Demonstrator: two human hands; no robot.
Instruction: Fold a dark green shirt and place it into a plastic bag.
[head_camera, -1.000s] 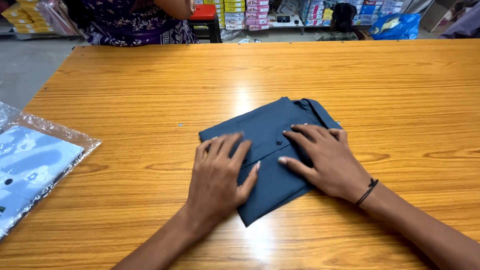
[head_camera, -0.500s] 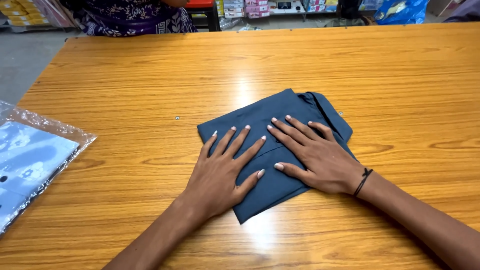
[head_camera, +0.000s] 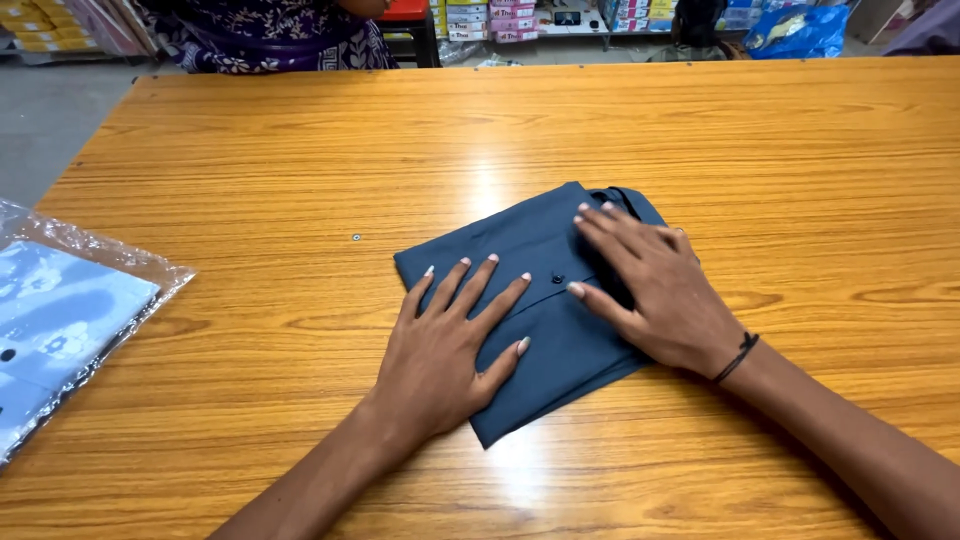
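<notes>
Folded dark blue shirt (head_camera: 540, 300) lies flat on the wooden table (head_camera: 300, 160), pinned under both palms. It looks light, soft and limp, likely to slump unless lifted by its folded edges with support beneath. Far to the left of the hands sits a bagged light blue shirt (head_camera: 60, 320). The left hand (head_camera: 445, 350) presses flat, fingers fanned wide, gripping nothing. The right hand (head_camera: 660, 290) lies flat too, fingers closer together near the collar. Since half a second ago the right hand has slid toward the collar; the left has barely shifted.
</notes>
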